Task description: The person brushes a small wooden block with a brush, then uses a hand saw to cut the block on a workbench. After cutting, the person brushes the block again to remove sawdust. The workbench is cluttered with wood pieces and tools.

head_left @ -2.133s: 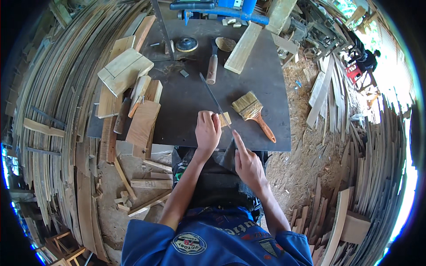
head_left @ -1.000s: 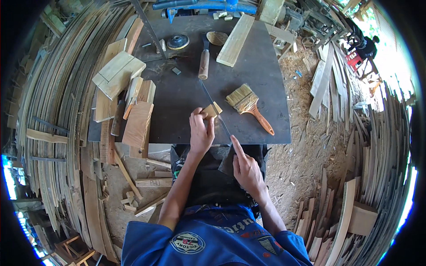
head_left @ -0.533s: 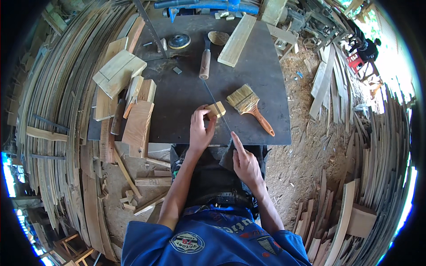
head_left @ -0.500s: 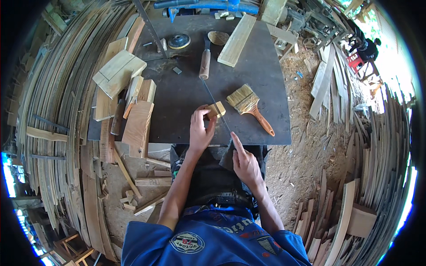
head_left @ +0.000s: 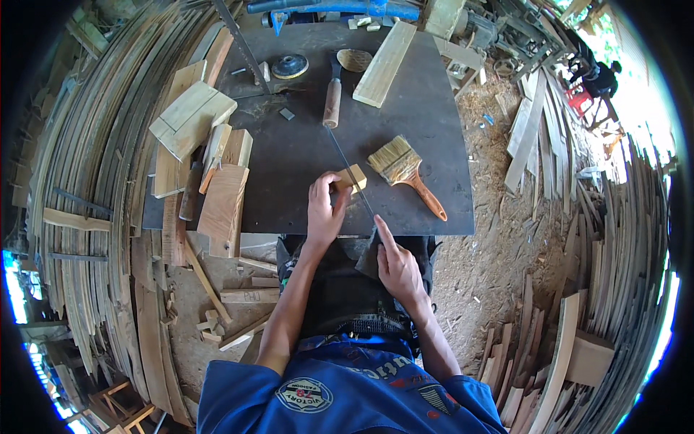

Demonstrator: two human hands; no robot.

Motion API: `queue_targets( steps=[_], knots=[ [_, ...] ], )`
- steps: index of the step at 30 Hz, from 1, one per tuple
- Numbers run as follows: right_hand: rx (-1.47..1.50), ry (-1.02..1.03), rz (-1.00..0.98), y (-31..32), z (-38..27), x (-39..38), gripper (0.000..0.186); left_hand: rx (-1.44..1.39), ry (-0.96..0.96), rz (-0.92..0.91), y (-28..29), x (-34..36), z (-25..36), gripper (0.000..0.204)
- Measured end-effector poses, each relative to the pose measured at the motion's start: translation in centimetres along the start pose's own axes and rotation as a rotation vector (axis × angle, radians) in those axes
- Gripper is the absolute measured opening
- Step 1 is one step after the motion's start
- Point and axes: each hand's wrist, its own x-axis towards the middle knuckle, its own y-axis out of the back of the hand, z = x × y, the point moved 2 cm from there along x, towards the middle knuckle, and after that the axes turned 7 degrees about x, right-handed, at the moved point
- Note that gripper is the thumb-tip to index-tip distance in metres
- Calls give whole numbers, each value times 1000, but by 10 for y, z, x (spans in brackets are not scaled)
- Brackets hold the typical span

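A small pale wood block (head_left: 360, 177) is gripped between the curled fingers and thumb of my left hand (head_left: 324, 217) over the dark worktable (head_left: 278, 181). A long, narrow metal blade (head_left: 340, 148) lies diagonally across the block. My right hand (head_left: 399, 267) grips the near end of that blade tool with the index finger stretched along it; its handle is mostly hidden. A wide paintbrush (head_left: 394, 159) lies right of the block, and a wooden-handled tool (head_left: 332, 101) lies beyond the blade's far tip.
Stacked offcuts (head_left: 184, 116) crowd the table's left side. A plank (head_left: 384, 63) and a round disc (head_left: 290, 66) lie at the back. Long strips (head_left: 87, 181) stand left, more timber (head_left: 622, 253) right. A dark shape (head_left: 596, 79) near a red object at back right is unclear.
Compared with two seconds ago, more of the block shows as my left fingers have shifted around it. In the last half second both hands and the blade have barely moved.
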Motion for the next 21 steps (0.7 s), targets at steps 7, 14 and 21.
queue_targets(
  steps=[7, 14, 21],
  knots=[
    [46, -15, -5, -1, -13, 7, 56, -33, 147, 18, -5, 7, 6, 17],
    [-11, -5, 50, -13, -17, 22, 60, 73, 261, 23, -18, 21, 2, 17],
    [-69, -6, 45, -14, -19, 22, 62, 225, 139, 124, -23, 21, 1, 18]
  ],
)
